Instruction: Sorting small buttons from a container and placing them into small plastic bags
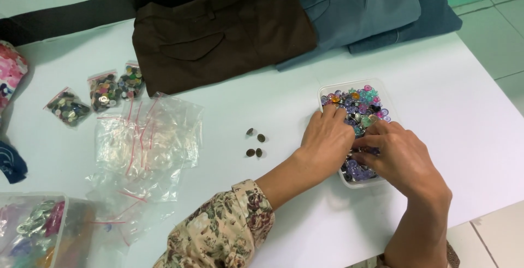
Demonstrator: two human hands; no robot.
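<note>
A clear plastic tub [327, 90] full of mixed coloured buttons [362, 103] sits on the white table at the right. Both of my hands are inside it. My left hand [326, 138] lies palm down over the tub's left side, fingers curled into the buttons. My right hand [401, 158] reaches in from the right, fingertips pinched among the buttons near the middle. What the fingers hold is hidden. Several dark metal buttons [255, 143] lie loose on the table just left of my left hand.
A heap of small clear zip bags [144, 140] lies at centre left. Three filled button bags [103, 94] sit behind it. Folded brown trousers [218, 30] and blue trousers [360, 6] lie at the back. A plastic box of buttons [33, 227] is at bottom left.
</note>
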